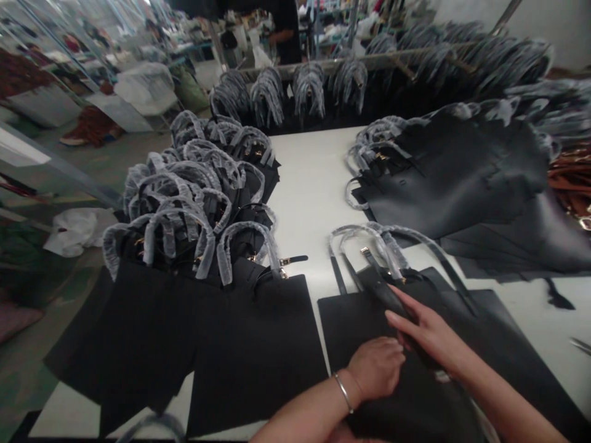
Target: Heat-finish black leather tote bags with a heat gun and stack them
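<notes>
A flat black bag with wrapped handles lies on the white table right in front of me. My left hand, a thin bangle on its wrist, rests on the bag's front with its fingers curled under. Just right of it, my right hand lies on the bag with fingers closed around a long black strap that runs up toward the handles.
A pile of black bags with wrapped handles fills the left of the table. Another stack lies at the right. More wrapped handles hang on a rail behind. A person stands far back.
</notes>
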A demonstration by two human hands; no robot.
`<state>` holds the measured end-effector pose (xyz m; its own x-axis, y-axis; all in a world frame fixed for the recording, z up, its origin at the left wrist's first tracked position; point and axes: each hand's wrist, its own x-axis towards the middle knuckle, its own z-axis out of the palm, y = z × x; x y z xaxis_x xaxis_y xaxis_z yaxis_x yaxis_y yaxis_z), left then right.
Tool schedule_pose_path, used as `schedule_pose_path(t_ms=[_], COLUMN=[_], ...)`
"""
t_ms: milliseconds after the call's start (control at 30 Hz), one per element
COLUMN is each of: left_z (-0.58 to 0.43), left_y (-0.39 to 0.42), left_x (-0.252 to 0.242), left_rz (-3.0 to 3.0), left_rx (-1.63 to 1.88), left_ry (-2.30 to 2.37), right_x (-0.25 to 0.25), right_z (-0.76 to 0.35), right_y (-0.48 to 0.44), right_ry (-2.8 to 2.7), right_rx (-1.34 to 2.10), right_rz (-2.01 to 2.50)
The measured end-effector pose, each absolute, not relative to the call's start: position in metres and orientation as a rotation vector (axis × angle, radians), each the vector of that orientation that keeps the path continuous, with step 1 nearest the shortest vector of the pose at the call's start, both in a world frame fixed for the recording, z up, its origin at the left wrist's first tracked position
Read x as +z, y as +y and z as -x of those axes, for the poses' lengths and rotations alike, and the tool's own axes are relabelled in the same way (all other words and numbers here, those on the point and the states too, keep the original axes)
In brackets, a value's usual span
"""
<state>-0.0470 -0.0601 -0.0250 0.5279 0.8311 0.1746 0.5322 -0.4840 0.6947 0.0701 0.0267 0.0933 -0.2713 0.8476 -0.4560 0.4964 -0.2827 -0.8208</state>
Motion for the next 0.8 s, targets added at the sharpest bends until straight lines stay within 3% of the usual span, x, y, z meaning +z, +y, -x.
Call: schedule_pose_path(t_ms=[167, 400, 567, 800], left_z=[0.052, 0.056, 0.065, 0.071], left_y=[-0.008, 0.095, 0.085, 0.054], left_x=[-0.012, 0.007, 0.01, 0.015], left_rz=[-1.522, -0.788, -0.694, -0.582], left_rx=[1.152, 0.733, 0.701, 1.064], left_ry=[1.571, 1.533, 1.328, 1.294], right_x=[0.102, 0.085, 0.088, 0.096], right_z=[-0.113, -0.134, -0.133, -0.121], right_y=[0.007, -0.023, -0.023, -0.013], right_ry=[-1.308, -1.197, -1.22, -1.225], right_rx=[1.569, 1.584, 1.604, 1.627], right_rz=[1.836, 1.842, 1.818, 1.8])
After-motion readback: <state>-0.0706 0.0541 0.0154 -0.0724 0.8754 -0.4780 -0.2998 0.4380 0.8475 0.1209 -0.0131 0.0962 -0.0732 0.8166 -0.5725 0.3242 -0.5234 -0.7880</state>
